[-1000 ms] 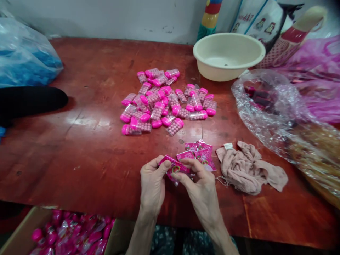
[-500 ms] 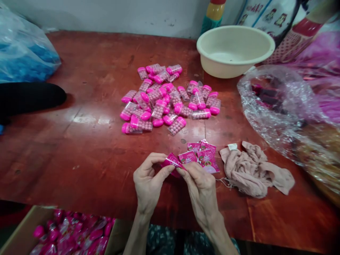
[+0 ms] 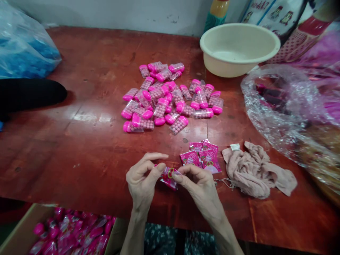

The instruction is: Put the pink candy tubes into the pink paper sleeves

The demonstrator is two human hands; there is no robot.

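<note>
Between my two hands is a small pink printed sachet [image 3: 168, 177], held just above the table near its front edge. My left hand [image 3: 143, 179] pinches its left side between thumb and finger, with the index finger stretched out above. My right hand [image 3: 198, 180] grips the right side between thumb and fingertips. Several more pink sachets [image 3: 200, 156] lie overlapping just beyond my right hand. Farther back is a loose heap of small clear candy containers [image 3: 160, 106] with bright pink caps and pale pink balls inside.
A crumpled beige cloth [image 3: 256, 170] lies at right, beside clear plastic wrapping [image 3: 268, 117]. Behind stands a cream basin [image 3: 240, 67] near a bottle [image 3: 216, 14]. At left are a bag of blue pieces [image 3: 29, 53] and a black-covered shape [image 3: 32, 92]. A cardboard box [image 3: 18, 230] holds pink-capped packs.
My hands have moved slightly left and turned the sachet, so its printed face with a green ring now shows. My left index finger has lifted off and straightened.
</note>
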